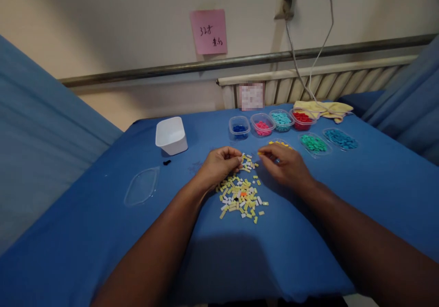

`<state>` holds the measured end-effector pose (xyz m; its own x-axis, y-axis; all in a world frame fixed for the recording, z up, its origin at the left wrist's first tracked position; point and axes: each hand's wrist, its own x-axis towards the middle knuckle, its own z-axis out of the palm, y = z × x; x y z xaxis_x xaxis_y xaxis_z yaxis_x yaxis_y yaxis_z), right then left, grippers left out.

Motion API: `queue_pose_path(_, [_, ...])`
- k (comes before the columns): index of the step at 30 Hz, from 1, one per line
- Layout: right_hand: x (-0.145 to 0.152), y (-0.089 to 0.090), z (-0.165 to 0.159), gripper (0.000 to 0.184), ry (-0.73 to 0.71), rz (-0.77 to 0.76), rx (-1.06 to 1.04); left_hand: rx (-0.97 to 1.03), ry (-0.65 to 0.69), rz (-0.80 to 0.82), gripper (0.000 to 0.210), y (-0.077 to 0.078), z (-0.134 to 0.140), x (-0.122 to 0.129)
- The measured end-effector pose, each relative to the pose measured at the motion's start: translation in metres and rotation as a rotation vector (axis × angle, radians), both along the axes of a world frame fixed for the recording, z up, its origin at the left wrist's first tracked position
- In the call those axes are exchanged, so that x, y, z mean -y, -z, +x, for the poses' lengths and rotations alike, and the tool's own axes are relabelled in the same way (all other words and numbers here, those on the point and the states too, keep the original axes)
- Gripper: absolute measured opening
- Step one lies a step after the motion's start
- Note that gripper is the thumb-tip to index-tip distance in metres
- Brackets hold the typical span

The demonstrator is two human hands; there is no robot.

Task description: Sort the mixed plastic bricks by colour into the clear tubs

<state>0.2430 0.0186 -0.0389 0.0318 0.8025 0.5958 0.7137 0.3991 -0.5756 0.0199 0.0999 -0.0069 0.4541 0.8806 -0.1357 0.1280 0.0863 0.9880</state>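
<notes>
A loose pile of small toy building bricks (240, 195), mostly pale yellow and white with an orange one (243, 194) among them, lies on the blue cloth. At the pile's far left edge is my left hand (221, 166), its thumb and fingers pinched together; what they hold, if anything, is too small to make out. My right hand (286, 164) is to the right of the pile, with a small yellow brick (259, 153) pinched at its fingertips. Partly hidden behind that hand is a clear lid (291, 147) with orange-yellow bricks.
Clear tubs hold dark blue (239, 128), pink (263, 127), light blue (282, 120) and red bricks (302, 120). Green (313, 143) and teal bricks (341, 139) lie in shallow trays. Leftward are a white container (171, 135), a clear lid (142, 186) and a yellow cloth (320, 109) far right.
</notes>
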Motion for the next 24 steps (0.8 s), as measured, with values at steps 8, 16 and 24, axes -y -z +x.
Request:
queue_pose_path(8, [-0.011,0.019,0.07,0.027,0.363,-0.103,0.341,-0.136,-0.213,0.232,0.019,0.003,-0.027,-0.026])
queue_pose_path(16, [-0.01,0.016,0.064,0.029,0.339,-0.08,0.429,-0.412,-0.206,0.566,0.027,0.009,-0.05,-0.051])
queue_pose_path(24, [-0.003,0.01,0.019,0.025,-0.015,-0.071,0.35,-0.612,0.227,0.823,0.037,0.019,-0.039,-0.063])
